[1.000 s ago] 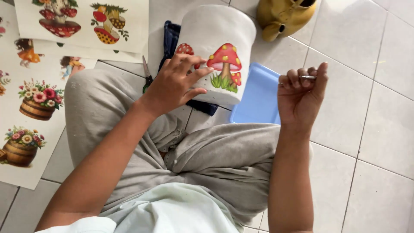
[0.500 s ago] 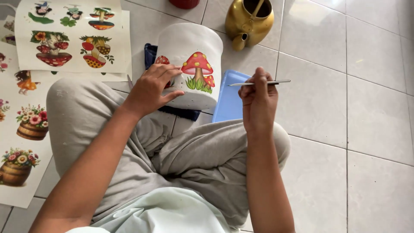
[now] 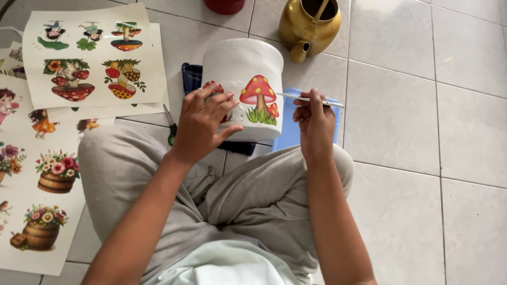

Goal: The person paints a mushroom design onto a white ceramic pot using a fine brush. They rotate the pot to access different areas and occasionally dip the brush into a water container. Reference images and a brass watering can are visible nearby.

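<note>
A white pot (image 3: 240,66) lies on its side in front of my crossed legs, with a red mushroom picture (image 3: 258,100) on its wall. My left hand (image 3: 203,121) rests flat on the pot's left side, fingers over a second red picture. My right hand (image 3: 316,122) is closed around a thin brush (image 3: 296,97), whose tip points left and nearly touches the pot beside the mushroom.
Sheets of printed pictures (image 3: 92,58) of mushrooms, flower barrels and figures lie on the tiled floor at left. Scissors (image 3: 170,124) lie by my left knee. A gold kettle (image 3: 310,24) stands behind the pot. A blue tray (image 3: 293,126) and dark cloth (image 3: 191,76) lie under it.
My right hand has moved left and turned the brush level, bringing its tip to the pot. My left hand stays on the pot. The view has tilted down.
</note>
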